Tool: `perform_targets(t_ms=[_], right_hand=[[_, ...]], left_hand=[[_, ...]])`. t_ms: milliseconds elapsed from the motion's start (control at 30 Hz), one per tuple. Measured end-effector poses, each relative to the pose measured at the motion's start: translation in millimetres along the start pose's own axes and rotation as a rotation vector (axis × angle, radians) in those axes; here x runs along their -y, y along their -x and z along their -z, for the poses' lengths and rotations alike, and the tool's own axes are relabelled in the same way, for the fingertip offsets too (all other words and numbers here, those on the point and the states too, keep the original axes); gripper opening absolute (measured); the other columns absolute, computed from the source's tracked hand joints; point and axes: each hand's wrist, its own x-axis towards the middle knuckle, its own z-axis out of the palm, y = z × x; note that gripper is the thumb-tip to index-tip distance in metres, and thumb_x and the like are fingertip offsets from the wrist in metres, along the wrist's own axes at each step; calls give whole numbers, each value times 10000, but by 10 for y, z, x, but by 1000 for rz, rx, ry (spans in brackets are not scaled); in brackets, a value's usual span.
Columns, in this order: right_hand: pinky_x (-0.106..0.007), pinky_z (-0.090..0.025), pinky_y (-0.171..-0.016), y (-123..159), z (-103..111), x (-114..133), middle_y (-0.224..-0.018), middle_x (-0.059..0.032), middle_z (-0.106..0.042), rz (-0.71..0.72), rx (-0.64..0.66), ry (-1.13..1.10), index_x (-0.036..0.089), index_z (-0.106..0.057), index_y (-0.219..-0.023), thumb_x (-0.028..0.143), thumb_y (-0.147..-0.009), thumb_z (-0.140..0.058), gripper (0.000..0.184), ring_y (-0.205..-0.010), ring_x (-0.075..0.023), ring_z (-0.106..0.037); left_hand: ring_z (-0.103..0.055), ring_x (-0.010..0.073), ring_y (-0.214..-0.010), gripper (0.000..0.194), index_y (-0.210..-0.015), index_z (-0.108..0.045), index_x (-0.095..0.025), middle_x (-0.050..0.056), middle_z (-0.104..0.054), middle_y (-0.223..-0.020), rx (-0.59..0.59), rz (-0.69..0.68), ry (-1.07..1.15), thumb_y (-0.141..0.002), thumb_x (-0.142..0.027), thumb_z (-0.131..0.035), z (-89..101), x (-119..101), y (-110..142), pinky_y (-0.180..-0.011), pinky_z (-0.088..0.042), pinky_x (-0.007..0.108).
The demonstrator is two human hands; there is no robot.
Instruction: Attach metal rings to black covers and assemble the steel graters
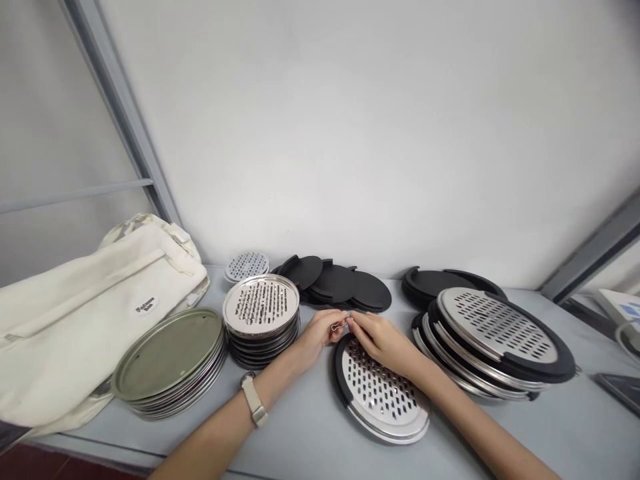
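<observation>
Above the far edge of a round metal grater (pixel 385 390) with a black rim, my hands meet fingertip to fingertip. Between them shows a small bent metal wire piece (pixel 339 326) with a looped end; its exact kind is too small to tell. My left hand (pixel 320 333), with a watch strap on its wrist, pinches it from the left. From the right, my right hand (pixel 377 337) closes its thumb and fingers on the same piece. The grater lies on the table under my right hand and forearm, slots facing up.
Stacked round graters (pixel 503 327) stand right, beside black rimmed discs (pixel 437 283). More black discs (pixel 333 283) lie along the wall. On the left are a smaller grater stack (pixel 261 307), a small grater (pixel 247 265), green round plates (pixel 170 353) and a cream bag (pixel 100 293).
</observation>
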Motion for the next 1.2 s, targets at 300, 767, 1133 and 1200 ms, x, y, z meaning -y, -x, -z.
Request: perform_targets(t_ms=[300, 767, 1133, 1200], right_hand=[[-299, -362, -638, -5, -13, 2, -688, -11, -546, 13, -9, 38, 212, -449, -800, 232, -995, -303, 244, -638, -167, -498], [-290, -354, -622, 3, -24, -57, -684, -6, -517, -5, -10, -4, 214, -430, -795, 252, -1004, -280, 260, -636, -166, -483], [-265, -329, -586, -25, 1, -112, -630, 29, -442, -35, -10, -152, 226, -344, -750, 283, -994, -281, 259, -579, -143, -452], [-264, -337, -598, -25, 9, -103, -646, 21, -466, -29, -14, -162, 222, -361, -748, 281, -993, -288, 262, -594, -142, -469]], left_hand=[[-349, 83, -561, 380, -648, -483, -159, -31, -428, -619, 15, -21, -133, -698, -488, -668, 28, 46, -21, -550, -234, 233], [-337, 81, -570, 362, -667, -476, -159, -37, -410, -628, 44, -7, -121, -716, -463, -668, 14, 5, 13, -562, -243, 232], [-334, 81, -569, 385, -637, -432, -166, -41, -395, -616, 78, -81, -122, -735, -463, -655, 10, 2, 28, -554, -242, 228], [-343, 83, -572, 370, -637, -431, -167, -40, -400, -620, 84, -85, -118, -741, -446, -651, 23, 16, 21, -556, -248, 228]])
